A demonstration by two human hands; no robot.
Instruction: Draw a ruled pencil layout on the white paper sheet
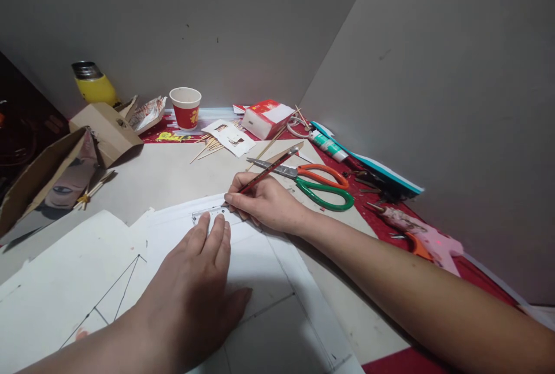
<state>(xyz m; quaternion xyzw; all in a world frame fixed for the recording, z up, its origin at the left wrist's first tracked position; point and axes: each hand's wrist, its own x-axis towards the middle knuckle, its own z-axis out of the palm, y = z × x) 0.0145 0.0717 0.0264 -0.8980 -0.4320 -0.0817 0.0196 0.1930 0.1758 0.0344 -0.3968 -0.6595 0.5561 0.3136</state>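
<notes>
Under my left hand (197,281), a small clear plastic ruler (208,214) lies flat on the white sheet of paper with pencilled lines (269,281), and its long axis runs across me, roughly left to right. My fingers are spread and pressed down flat, the fingertips resting on the ruler's near edge, so this grip closes around nothing; it only pins the ruler to the sheet. My right hand (264,203) comes in from the right side and is closed in a writing grip on a red-and-black wooden pencil (269,170). The pencil's tip meets the paper at the ruler's right end, just beside my left fingertips, while its shaft slants up and away to the right, toward the wall. So the ruler sits between the two hands, touching the left, with the pencil point at its far edge. Beyond my right knuckles, a pair of scissors with one orange and one green handle (318,183) lies on the bench (173,171), well apart from the paper's drawn lines. A red paper cup (185,108) stands farther back by the wall.
</notes>
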